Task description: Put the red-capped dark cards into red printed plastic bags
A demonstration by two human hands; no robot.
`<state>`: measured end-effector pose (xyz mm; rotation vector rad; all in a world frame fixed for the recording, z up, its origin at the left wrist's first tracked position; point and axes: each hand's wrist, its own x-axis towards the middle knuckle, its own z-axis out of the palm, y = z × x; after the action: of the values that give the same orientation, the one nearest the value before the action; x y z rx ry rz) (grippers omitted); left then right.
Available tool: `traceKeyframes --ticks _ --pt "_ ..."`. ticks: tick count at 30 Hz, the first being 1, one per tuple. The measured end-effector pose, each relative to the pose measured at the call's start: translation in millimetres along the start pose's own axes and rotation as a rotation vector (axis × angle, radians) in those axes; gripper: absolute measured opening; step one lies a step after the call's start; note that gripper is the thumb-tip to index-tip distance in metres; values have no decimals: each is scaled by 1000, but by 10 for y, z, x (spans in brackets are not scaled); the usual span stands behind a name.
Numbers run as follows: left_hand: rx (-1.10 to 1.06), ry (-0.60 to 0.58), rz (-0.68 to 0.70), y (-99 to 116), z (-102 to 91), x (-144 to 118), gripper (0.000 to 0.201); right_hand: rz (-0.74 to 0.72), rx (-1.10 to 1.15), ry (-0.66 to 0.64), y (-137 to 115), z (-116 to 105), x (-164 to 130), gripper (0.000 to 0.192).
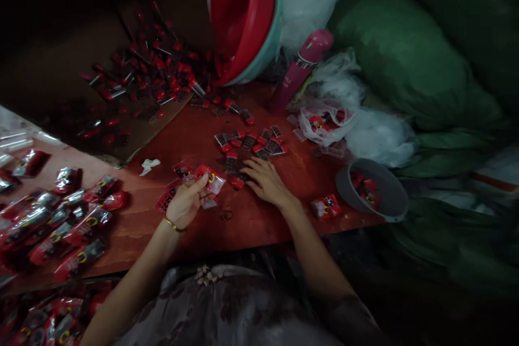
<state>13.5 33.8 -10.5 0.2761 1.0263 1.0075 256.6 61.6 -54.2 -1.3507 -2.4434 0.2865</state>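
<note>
Head camera: we look down on a red tabletop (pixel 194 140). Our left hand (pixel 184 205), gold bangle (pixel 174 225) at the wrist, has its fingers clamped on a red printed sachet (pixel 211 179), lifted just above the tabletop. Our right hand (pixel 265 179) lies palm down, fingers spread and apart, fingertips touching a small red-capped dark piece (pixel 237 182) at the near edge of a cluster of like pieces (pixel 251 141). Filled sachets (pixel 60 216) are heaped at far left. A cardboard sheet (pixel 121 97) behind carries more loose pieces. A tilted red basin (pixel 239 16) nests in a teal one. A grey bowl (pixel 375 189) at right holds sachets. A pink bottle (pixel 300 67) lies beside clear plastic bags (pixel 324 119).
</note>
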Motion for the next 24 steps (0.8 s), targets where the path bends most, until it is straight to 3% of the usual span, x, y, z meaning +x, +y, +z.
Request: traceKeyframes --ticks 6,9,12,16,24 --pt "22 -1 -1 -5 -59 -34 29 157 345 217 -426 93 -246 22" --pt "68 18 35 -15 -63 -45 35 197 594 179 -738 -8 -336 17" --pt "126 -6 92 -30 -42 -69 36 214 674 154 -939 -80 -326 14" --pt "174 -44 158 -35 -56 -96 31 305 737 170 -1000 -69 -263 15" --pt "205 -64 160 -73 -101 -96 36 408 954 154 -1043 86 -185 24"
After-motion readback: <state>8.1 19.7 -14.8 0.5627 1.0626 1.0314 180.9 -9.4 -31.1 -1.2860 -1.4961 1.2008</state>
